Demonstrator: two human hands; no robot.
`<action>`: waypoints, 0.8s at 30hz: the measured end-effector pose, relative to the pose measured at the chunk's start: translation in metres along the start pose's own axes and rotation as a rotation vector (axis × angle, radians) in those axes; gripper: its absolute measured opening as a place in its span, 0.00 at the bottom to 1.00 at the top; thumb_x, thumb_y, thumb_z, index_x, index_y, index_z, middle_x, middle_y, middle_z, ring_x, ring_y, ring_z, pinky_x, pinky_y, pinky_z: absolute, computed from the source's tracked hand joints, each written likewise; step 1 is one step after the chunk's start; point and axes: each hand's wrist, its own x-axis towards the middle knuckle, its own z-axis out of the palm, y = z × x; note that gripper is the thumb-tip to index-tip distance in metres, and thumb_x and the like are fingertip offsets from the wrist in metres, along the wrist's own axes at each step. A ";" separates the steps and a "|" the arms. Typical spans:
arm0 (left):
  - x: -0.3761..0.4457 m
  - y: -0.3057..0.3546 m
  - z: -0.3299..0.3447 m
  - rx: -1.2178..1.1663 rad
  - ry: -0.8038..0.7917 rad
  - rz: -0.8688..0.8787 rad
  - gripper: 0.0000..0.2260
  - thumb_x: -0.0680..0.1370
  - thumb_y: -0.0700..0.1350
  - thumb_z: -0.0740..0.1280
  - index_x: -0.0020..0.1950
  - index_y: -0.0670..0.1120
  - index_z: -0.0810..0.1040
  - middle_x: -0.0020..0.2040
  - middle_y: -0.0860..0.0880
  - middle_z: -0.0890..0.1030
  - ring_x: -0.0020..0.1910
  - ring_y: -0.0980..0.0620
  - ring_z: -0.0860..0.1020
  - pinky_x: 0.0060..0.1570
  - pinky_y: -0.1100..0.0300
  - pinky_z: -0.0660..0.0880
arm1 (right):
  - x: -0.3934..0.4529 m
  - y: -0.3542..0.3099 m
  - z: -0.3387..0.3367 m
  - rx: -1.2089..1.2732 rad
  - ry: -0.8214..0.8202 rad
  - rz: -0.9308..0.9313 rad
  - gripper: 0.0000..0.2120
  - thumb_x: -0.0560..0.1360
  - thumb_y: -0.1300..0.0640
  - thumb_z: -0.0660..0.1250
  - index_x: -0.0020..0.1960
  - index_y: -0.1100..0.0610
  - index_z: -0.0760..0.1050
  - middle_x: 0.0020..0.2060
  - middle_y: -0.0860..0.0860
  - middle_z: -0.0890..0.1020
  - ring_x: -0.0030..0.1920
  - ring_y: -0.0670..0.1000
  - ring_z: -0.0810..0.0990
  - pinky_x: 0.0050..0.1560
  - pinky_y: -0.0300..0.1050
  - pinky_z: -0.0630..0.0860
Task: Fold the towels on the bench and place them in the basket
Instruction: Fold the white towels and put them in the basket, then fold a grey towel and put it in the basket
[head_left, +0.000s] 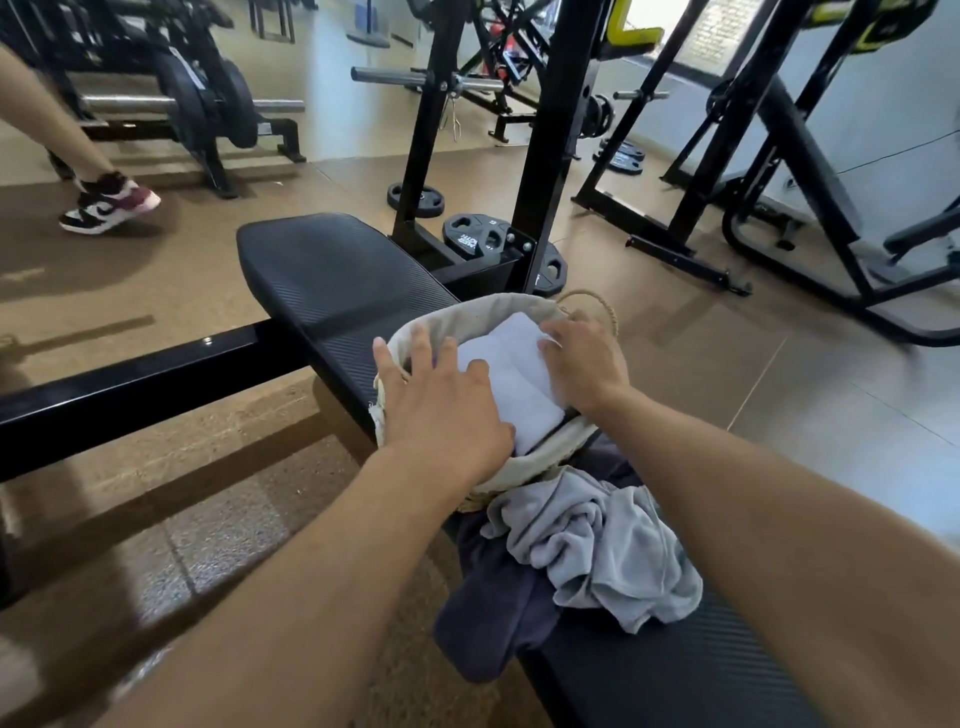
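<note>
Gym floor surrounds a black bench (332, 280) carrying a basket (467, 317). Both hands, left hand (441, 400) and right hand (582, 364), press flat-fingered on a folded white towel (511, 379) inside; seat it level. Crumpled grey towel (597, 545) and dark towel (498, 608) wait nearby.

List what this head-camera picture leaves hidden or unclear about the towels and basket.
- Basket contents under the white towel: hidden by it and both hands.
- Dark towel: partly covered by the grey towel.
- Basket's near side: hidden behind the left hand and the towels.
</note>
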 end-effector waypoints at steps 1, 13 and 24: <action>0.000 0.000 0.000 -0.002 -0.002 0.001 0.28 0.78 0.61 0.62 0.75 0.50 0.66 0.82 0.43 0.53 0.81 0.40 0.39 0.73 0.31 0.35 | -0.001 -0.001 0.000 -0.021 -0.054 -0.013 0.11 0.81 0.52 0.61 0.52 0.52 0.82 0.58 0.54 0.79 0.61 0.58 0.76 0.55 0.50 0.70; -0.002 0.007 0.002 0.033 0.031 -0.003 0.26 0.78 0.60 0.61 0.73 0.49 0.67 0.82 0.42 0.54 0.81 0.37 0.39 0.73 0.29 0.34 | -0.012 -0.003 -0.007 0.078 -0.060 0.054 0.17 0.80 0.49 0.64 0.68 0.46 0.76 0.63 0.46 0.80 0.64 0.51 0.77 0.64 0.52 0.73; -0.015 0.046 0.008 -0.351 0.249 0.271 0.18 0.79 0.54 0.67 0.67 0.48 0.77 0.70 0.48 0.75 0.74 0.46 0.65 0.73 0.49 0.62 | -0.220 0.046 -0.013 0.375 0.256 0.115 0.20 0.72 0.44 0.72 0.62 0.43 0.76 0.59 0.36 0.77 0.62 0.42 0.74 0.63 0.46 0.73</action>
